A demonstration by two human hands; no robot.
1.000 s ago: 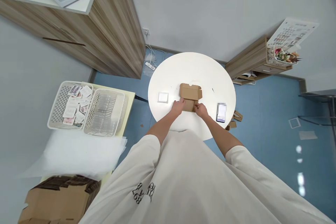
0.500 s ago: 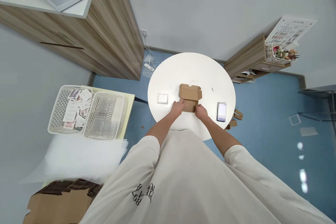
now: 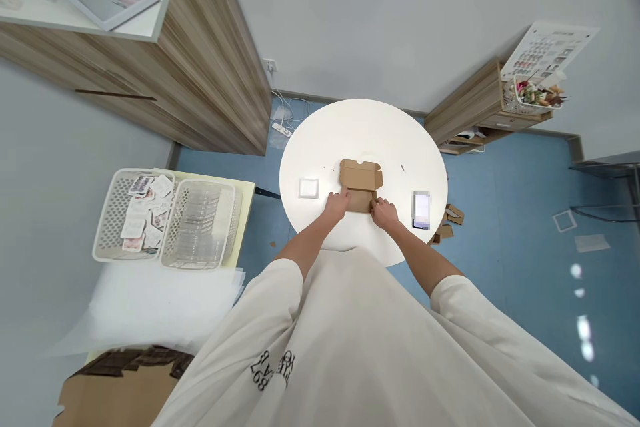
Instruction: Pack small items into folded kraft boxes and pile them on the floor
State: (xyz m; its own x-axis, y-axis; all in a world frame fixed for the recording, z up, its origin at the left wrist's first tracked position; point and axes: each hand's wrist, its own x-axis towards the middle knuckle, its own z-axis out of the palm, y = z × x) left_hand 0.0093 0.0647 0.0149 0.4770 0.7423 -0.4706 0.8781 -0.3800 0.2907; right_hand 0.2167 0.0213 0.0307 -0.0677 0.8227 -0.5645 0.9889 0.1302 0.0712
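Note:
A small brown cardboard box [image 3: 361, 177] lies on the round white table [image 3: 360, 127], its lid folded open toward the far side. My left hand [image 3: 339, 203] grips the box's near left side, fingers closed on the edge. At the near right corner, my right hand [image 3: 384, 212] pinches the side wall of the same box. Left of the box sits a small white square case [image 3: 309, 188], apart from both hands. A phone [image 3: 421, 209] with a lit, blurred screen rests to the right of my right hand.
A side table at left bears a white basket of printed cards [image 3: 145, 213], a basket of clear plastic cases [image 3: 197, 223] and white sheets [image 3: 165, 300]. Flat cardboard [image 3: 115, 393] lies nearer me. Cardboard pieces [image 3: 453, 215] are on the floor at right. A tall wooden cabinet [image 3: 220, 60] stands behind left.
My view has shifted slightly. Both hands stay on the open box, with the right hand's fingers a little rearranged at its corner.

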